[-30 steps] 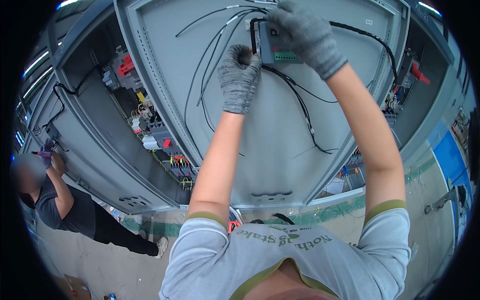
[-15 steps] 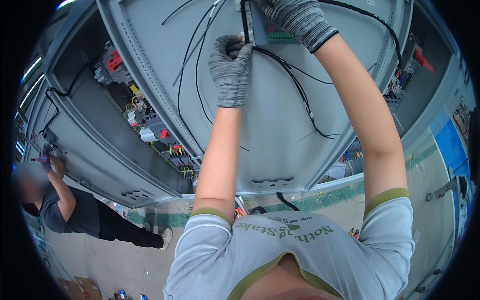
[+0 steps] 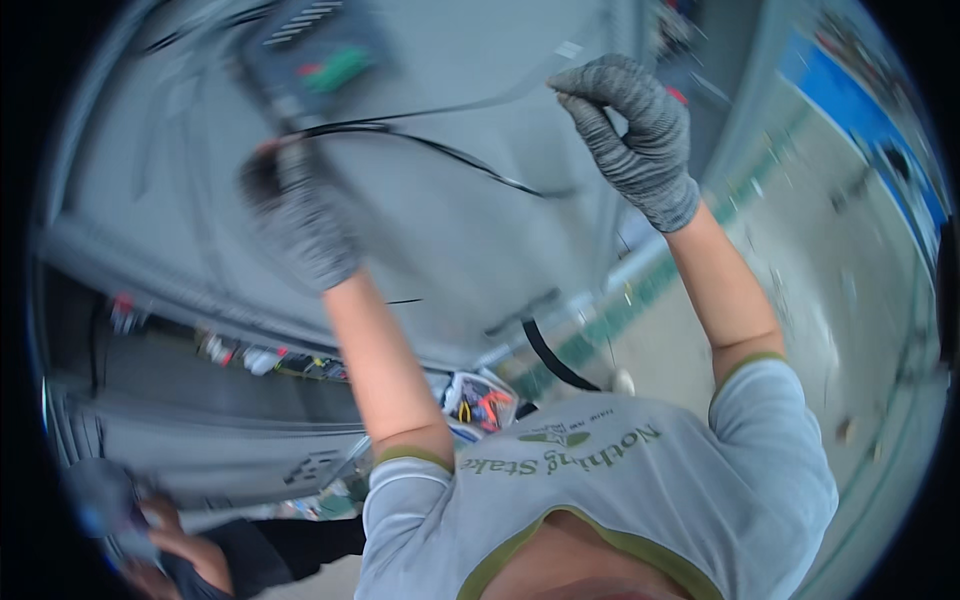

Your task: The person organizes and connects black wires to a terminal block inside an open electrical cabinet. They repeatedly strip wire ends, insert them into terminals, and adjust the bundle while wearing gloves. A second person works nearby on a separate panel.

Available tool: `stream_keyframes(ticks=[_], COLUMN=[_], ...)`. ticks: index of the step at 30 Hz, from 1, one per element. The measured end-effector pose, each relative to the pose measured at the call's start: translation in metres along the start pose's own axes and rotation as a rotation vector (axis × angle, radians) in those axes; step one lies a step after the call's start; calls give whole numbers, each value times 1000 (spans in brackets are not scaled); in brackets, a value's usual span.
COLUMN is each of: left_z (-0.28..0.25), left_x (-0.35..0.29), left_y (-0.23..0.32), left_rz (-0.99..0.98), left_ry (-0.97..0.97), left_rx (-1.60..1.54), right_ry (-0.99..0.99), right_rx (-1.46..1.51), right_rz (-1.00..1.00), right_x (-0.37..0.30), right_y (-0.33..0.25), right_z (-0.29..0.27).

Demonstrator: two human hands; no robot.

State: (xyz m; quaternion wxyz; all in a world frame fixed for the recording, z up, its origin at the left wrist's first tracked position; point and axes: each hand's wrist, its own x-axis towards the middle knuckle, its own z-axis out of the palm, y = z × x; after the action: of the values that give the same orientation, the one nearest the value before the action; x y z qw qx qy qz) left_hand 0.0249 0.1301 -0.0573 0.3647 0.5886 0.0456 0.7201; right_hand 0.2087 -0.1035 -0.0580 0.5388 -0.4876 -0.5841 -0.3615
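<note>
A grey device with a green terminal block (image 3: 338, 70) is fixed on the grey cabinet panel (image 3: 450, 270). Below it, my left hand (image 3: 305, 215), in a grey knitted glove and smeared by motion, is closed at the root of a black wire bundle (image 3: 430, 148). The bundle fans out to the right across the panel. Over the panel's right side, my gloved right hand (image 3: 635, 140) is raised with thumb and forefinger pinched together. One thin wire (image 3: 450, 106) runs toward those fingertips, but blur hides whether they hold it.
At the panel's lower edge lies an open bag of tools (image 3: 480, 402) with red and yellow handles. A black strap (image 3: 555, 358) hangs beside it. A co-worker (image 3: 190, 545) is at the lower left by another cabinet. A blue board (image 3: 850, 110) stands at the right.
My view has turned to the right and blurred. My right hand has come away from the device, out to the right. My left hand stays at the wire bundle.
</note>
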Motion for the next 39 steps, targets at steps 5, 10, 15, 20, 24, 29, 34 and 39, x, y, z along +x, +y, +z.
stream_keyframes(ticks=[5,10,15,20,24,29,34,39], left_z=[-30,-26,19,143,242,292,314,365], left_x=[-3,-80,-221,-403,-511,-604,-649,-690], left_y=[-5,-12,40,103,169,185,148,79], left_rz=[128,187,175,-315,-122,-328,-459,-549], left_ry=[-172,95,-40,-546,-1254,-1795,-2182,-2210], left_rx=[279,214,392,189,75,-120,54,147], right_ry=[-180,-782,-1411,-1078,-147,174,-3,-218], right_rx=[-248,-560,-478,-355,-441,-349,-353,-325], right_rz=[558,1427,1918,2270,2311,2305,2477,2505], right_x=[-201,-465,-667,-661,-675,-683,-724,-752], right_y=[20,-35,-213,-261,-247,-220,-214,-167], right_z=[-107,-258,-412,-503,-562,-604,-621,-623])
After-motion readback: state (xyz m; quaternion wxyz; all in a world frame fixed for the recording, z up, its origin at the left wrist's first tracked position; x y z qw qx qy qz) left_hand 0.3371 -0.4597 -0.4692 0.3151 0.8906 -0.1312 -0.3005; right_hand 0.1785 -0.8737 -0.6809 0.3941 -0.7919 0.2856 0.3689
